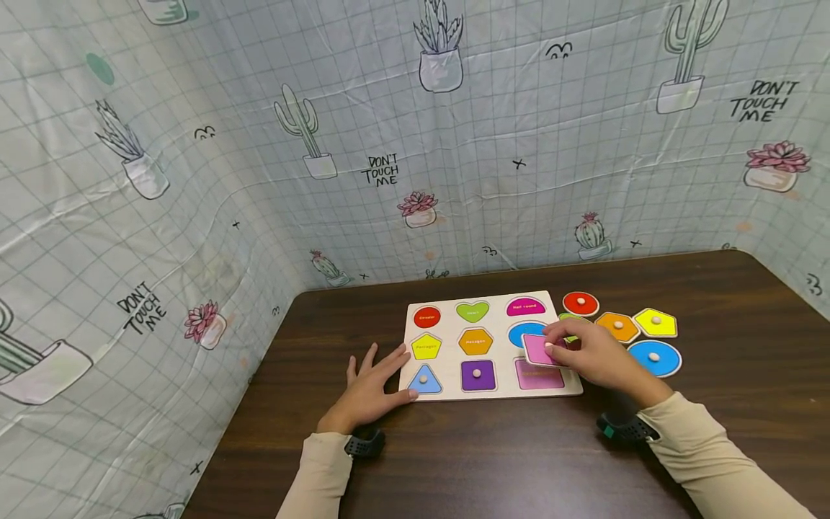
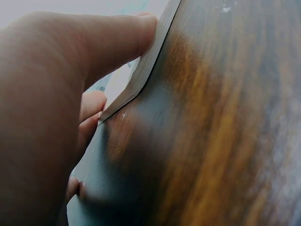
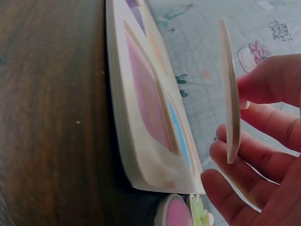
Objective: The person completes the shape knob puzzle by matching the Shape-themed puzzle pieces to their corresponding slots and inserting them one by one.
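Note:
A white shape puzzle board (image 1: pixel 447 386) lies on the table, its slots colored and labeled. My left hand (image 1: pixel 364 393) rests at its left edge, fingers spread and thumb by the near corner, close to the blue triangle piece (image 1: pixel 433 388). My right hand (image 1: pixel 599 357) pinches the pink rectangle piece (image 1: pixel 535 349) by its knob. That piece is tilted above the board, overlapping the blue oval slot (image 1: pixel 519 333) and the pink rectangle slot (image 1: pixel 540 376) in the head view. In the right wrist view the piece (image 3: pixel 230 94) shows edge-on, apart from the board (image 3: pixel 127 155).
Right of the board lie red round (image 1: pixel 570 301), orange hexagon (image 1: pixel 608 324), yellow pentagon (image 1: pixel 664 323) and blue oval (image 1: pixel 668 357) knobbed pieces. A green piece (image 1: pixel 570 317) is partly hidden by my right hand. A purple square (image 1: pixel 467 382) sits in the board. Printed cloth (image 1: pixel 363 231) hangs behind.

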